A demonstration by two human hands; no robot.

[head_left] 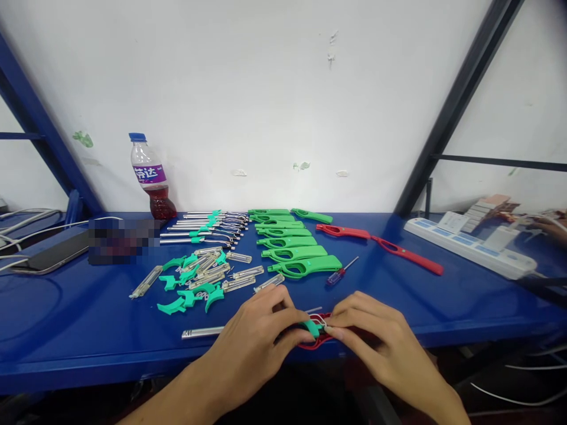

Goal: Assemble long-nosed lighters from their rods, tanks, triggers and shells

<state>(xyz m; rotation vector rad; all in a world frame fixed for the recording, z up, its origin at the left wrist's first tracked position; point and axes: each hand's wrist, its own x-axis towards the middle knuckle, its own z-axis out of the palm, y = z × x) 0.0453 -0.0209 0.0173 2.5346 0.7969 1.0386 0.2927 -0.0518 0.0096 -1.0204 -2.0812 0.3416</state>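
- workshop, small-parts assembly
- blue bench point(376, 295): green shells point(305, 241) and metal tubes point(179, 235) in rows, loose teal parts point(189, 298)
- screwdriver point(335, 277), power strip point(469, 247)
- metal frame point(39, 112), chipped white wall point(266, 106)

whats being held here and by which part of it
The left hand holds the teal trigger by the end nearer that hand, at the red lighter shell. The right hand is at the white wire; whether it grips it cannot be told.

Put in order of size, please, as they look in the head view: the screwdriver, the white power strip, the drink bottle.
Largest to smallest:
White power strip
Drink bottle
Screwdriver
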